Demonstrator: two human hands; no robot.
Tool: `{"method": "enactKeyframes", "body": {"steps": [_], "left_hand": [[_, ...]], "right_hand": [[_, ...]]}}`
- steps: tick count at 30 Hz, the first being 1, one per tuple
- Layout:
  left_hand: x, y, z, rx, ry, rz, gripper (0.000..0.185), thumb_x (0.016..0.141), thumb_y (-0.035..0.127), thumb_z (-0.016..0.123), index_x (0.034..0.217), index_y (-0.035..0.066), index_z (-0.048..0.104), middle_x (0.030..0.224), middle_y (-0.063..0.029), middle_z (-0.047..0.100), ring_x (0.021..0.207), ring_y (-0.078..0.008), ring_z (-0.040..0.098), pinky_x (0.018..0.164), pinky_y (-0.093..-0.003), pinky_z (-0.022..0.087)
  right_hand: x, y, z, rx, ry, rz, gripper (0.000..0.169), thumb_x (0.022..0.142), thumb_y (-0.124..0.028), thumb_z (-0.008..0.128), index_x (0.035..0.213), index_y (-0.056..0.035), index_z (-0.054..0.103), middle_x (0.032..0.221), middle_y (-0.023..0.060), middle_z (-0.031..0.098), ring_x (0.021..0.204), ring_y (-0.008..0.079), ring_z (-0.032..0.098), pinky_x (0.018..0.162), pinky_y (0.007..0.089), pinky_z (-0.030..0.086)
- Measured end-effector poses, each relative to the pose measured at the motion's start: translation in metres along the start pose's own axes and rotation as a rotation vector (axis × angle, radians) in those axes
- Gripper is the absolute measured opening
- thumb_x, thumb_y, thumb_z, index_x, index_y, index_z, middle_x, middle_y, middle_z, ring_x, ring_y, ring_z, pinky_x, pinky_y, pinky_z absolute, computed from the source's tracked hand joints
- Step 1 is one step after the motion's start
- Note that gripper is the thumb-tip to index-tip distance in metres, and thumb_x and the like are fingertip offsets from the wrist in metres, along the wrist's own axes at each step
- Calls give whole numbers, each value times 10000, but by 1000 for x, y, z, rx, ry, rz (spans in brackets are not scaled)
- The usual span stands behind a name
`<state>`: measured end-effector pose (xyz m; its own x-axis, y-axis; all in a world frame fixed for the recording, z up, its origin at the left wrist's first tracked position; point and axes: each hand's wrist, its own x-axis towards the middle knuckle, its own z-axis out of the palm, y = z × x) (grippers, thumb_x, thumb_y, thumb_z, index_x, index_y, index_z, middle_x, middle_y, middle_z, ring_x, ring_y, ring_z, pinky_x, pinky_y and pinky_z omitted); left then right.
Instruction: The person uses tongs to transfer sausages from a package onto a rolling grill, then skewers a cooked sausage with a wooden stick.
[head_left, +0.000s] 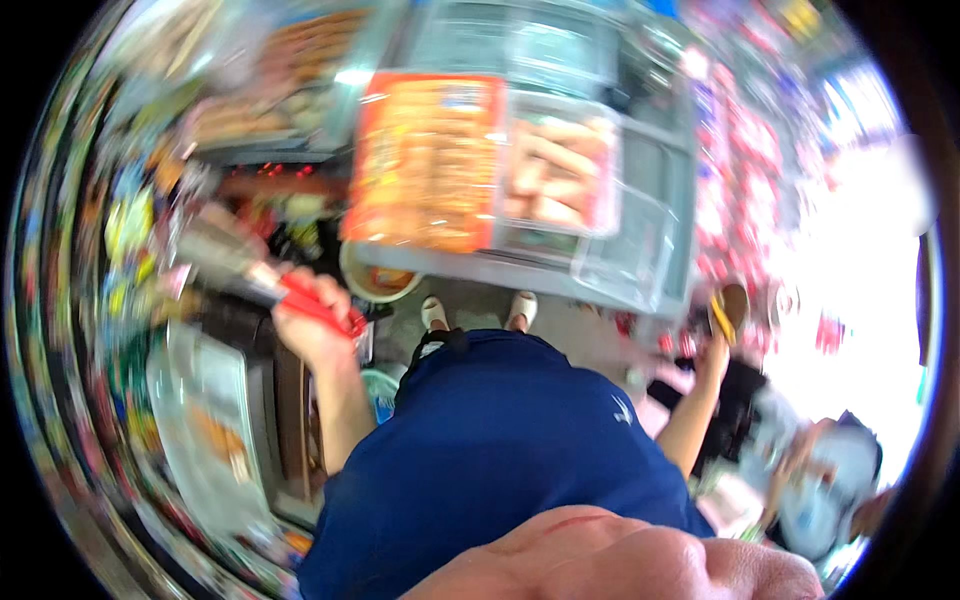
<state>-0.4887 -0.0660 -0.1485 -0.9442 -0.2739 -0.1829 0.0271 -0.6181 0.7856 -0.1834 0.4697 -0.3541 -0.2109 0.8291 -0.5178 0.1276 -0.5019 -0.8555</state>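
Observation:
My left hand (319, 307) grips the red handle (315, 304) of a tool. Its broad grey-brown end (217, 244) points up and left; blur hides whether it is a brush. On the right, my right hand (718, 352) is closed around a yellow handle-like strip (722, 319). A brown oval shape (735, 307) overlaps that strip, and I cannot tell whether they are joined. In front of me, between my hands, an orange printed pack of sausages (427, 165) lies beside a clear tray of pale sausage-like pieces (562, 172). Both rest on a grey stand (480, 266).
A clear plastic container (626, 244) sits at the stand's near right corner. Under its left side is a white bucket (379, 281). To my left are a glass-topped case (210, 427) and blurred packaged goods (127, 225). Another person (825, 480) is at lower right, near red-and-white packages (739, 180).

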Motion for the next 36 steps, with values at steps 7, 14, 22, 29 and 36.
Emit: {"method": "enactKeyframes", "body": {"steps": [7,14,22,29,36], "left_hand": [[35,21,-48,22,29,91,151,926,139,397,1049,65,446,752,-52,481,502,-161,473,331,-253,367],[83,49,-82,-28,-123,-14,162,955,241,420,929,82,437,674,-65,479,466,-145,463,363,-261,363],[125,60,-142,163,-179,179,152,989,184,408,1021,45,461,881,-13,517,797,-77,497,738,-230,429],[163,93,-194,186,-119,43,135,989,143,377,1013,51,473,670,26,437,534,-29,392,464,-172,333],[163,100,-221,268,-94,154,245,961,134,431,1156,60,302,741,-7,482,537,-30,357,444,-166,280]], "right_hand": [[-72,-85,84,-1403,26,-860,492,927,-397,428,796,28,638,643,199,612,578,330,588,539,446,437],[-408,-9,391,-487,-1479,-666,770,861,-265,639,1448,-56,187,1388,182,393,1247,293,438,1012,407,375],[-534,137,507,-426,-1371,-642,408,961,-212,466,1269,44,389,1143,150,518,1070,235,496,944,317,380],[-530,68,573,-622,-1139,-559,254,957,-264,460,987,-12,466,697,68,550,561,135,549,519,302,463],[-478,-14,698,-1693,-706,-1536,356,829,-209,543,1053,68,534,978,313,614,940,379,632,794,430,506]]}}
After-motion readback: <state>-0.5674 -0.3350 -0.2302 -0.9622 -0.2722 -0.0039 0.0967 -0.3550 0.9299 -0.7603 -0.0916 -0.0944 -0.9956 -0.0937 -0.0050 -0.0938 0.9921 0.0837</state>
